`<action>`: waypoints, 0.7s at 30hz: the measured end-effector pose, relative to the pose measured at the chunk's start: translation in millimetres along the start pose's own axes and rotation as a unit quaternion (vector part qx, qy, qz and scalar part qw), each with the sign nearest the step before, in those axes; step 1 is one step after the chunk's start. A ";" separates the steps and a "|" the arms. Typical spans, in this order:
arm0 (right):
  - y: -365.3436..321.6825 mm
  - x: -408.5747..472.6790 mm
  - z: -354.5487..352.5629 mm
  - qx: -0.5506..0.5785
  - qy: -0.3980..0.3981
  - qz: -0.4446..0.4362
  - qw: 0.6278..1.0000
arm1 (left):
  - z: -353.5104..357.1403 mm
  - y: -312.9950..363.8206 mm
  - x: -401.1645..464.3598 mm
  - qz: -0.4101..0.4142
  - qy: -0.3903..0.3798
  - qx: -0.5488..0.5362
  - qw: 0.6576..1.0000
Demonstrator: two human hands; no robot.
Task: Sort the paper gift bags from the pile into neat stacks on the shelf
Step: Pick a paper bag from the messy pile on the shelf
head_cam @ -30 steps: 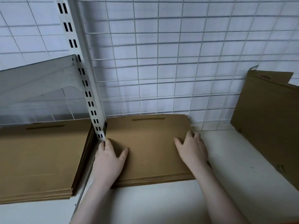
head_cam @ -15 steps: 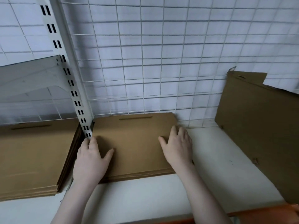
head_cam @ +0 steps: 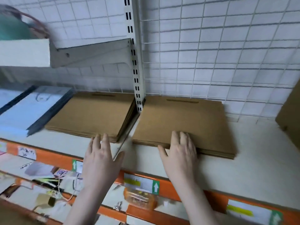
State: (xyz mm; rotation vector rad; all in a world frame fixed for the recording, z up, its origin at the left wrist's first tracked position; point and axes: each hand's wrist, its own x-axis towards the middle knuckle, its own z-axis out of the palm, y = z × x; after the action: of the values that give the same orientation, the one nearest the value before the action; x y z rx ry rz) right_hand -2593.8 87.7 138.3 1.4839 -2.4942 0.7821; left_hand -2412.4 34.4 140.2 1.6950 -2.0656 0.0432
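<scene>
Two flat stacks of brown paper gift bags lie on the white shelf [head_cam: 259, 159]. The right stack [head_cam: 181, 117] sits just right of the slotted upright; the left stack [head_cam: 90, 114] sits left of it. My right hand [head_cam: 180, 153] is flat with straight fingers, its fingertips on the front edge of the right stack. My left hand [head_cam: 102, 158] hovers open in front of the left stack's front right corner, fingers spread, holding nothing. More brown bags [head_cam: 290, 111] lean upright at the far right edge.
A white slotted upright [head_cam: 136, 62] and wire grid back the shelf. Stacks of pale blue printed bags [head_cam: 30, 108] lie at the left. A bracketed upper shelf [head_cam: 24, 52] overhangs the left side. Orange shelf edging [head_cam: 164, 187] with labels runs along the front, cluttered goods below.
Both hands have drawn back from the top of the right stack toward the shelf's front edge. The left hand has left the stack. The view has pulled back and swung left.
</scene>
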 end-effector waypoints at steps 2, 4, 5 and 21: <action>-21.8 -10.8 1.9 0.002 -0.009 -0.027 1.000 | -11.7 -20.2 -8.7 -0.044 0.003 0.001 0.999; -44.3 -22.1 4.2 0.001 -0.021 -0.047 0.999 | -23.1 -41.7 -16.3 -0.072 0.009 -0.007 0.997; -56.7 -27.5 5.0 0.008 -0.025 -0.057 0.998 | -29.9 -53.4 -19.4 -0.085 0.012 -0.010 0.996; -362.9 -129.0 81.6 0.053 -0.131 -0.210 0.967 | -133.2 -373.1 -52.4 -0.208 0.041 -0.016 0.977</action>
State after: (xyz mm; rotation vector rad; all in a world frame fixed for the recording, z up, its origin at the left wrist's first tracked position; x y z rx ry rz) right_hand -2208.2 10.0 152.7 2.1811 -2.1969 0.6848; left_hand -2012.8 35.1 141.4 2.0339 -1.6073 -0.0537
